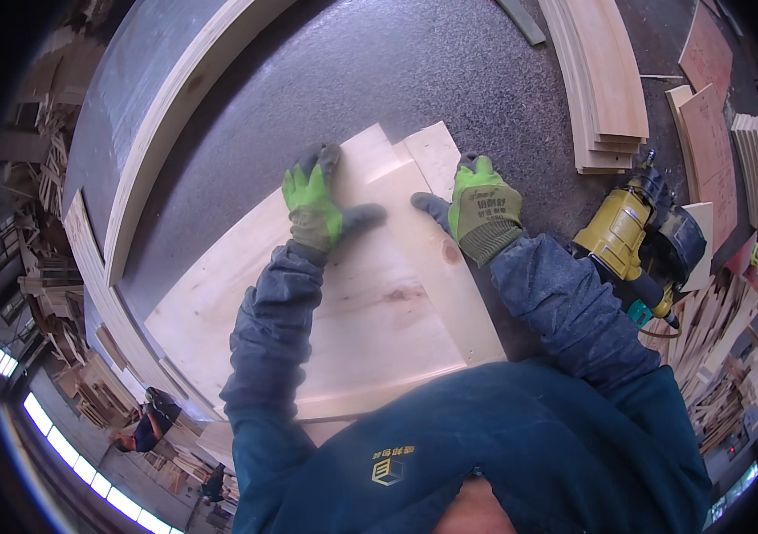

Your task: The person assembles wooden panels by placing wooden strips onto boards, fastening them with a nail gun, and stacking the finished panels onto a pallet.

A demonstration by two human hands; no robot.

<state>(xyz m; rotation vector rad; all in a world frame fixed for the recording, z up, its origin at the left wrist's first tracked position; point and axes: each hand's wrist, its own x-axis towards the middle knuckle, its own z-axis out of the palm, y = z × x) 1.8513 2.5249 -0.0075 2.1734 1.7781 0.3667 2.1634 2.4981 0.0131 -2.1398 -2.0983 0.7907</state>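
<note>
My left hand [315,203], in a green and grey glove, lies flat with fingers spread on a pale wooden board [370,311] on the dark speckled workbench [370,71]. My right hand [479,209], gloved the same way, rests on the right part of the same stack, over a narrower board [432,151] that sticks out at the far end. Neither hand grips anything; both press down on the wood.
A yellow nail gun [632,236] lies on the bench to the right of my right arm. Stacked curved planks [606,80] sit at the far right, a long board [174,116] runs along the left, and wood offcuts [735,347] pile up lower right.
</note>
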